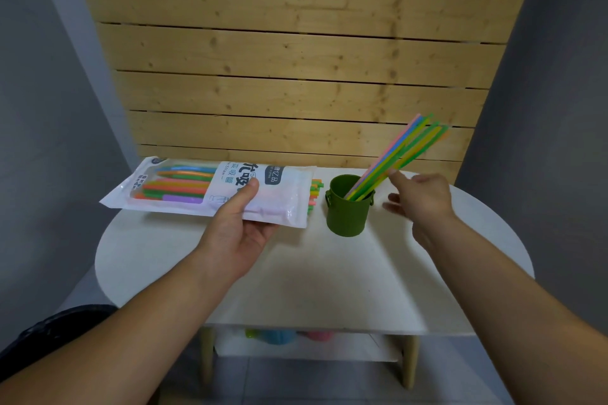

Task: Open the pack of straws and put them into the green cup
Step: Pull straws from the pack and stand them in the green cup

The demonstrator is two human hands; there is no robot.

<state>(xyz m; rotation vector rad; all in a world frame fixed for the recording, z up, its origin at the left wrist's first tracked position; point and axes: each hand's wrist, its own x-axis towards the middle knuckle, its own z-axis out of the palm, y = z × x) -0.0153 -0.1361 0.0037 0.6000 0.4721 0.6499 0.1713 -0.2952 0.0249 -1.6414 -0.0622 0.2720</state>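
Note:
My left hand holds the white plastic pack of straws flat above the table's left side, thumb on top. Coloured straw ends poke out of the pack's open right end. The green cup stands upright near the table's back middle. Several straws in pink, blue, green and yellow lean out of it toward the upper right. My right hand hovers just right of the cup with fingers spread, the index fingertip close to the leaning straws, holding nothing.
The white oval table stands against a slatted wooden panel. A lower shelf under the table holds coloured objects. Grey walls flank both sides. A dark object lies at the lower left.

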